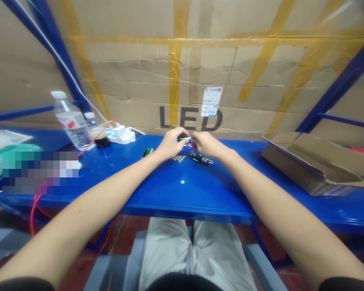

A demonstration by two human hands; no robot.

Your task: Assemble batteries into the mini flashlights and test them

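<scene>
Both arms reach forward over a blue metal table [182, 194]. My left hand [171, 142] is closed in a pinch on a small green pen-like object [184, 139]. My right hand [204, 144] meets it from the right, fingers pinched on the same object's silvery tip. Just below the hands lie several small silver button cells [178, 158] and a dark little gadget with a green part [200, 158]. Two more slim pen-like pieces [147, 152] rest left of my left hand.
A clear water bottle [71, 121], a small dark-filled cup [101, 137] and a white power strip [121, 134] with a red cable stand at the back left. An open flat cardboard box [315, 165] lies at the right. A taped cardboard wall marked LED [191, 118] stands behind.
</scene>
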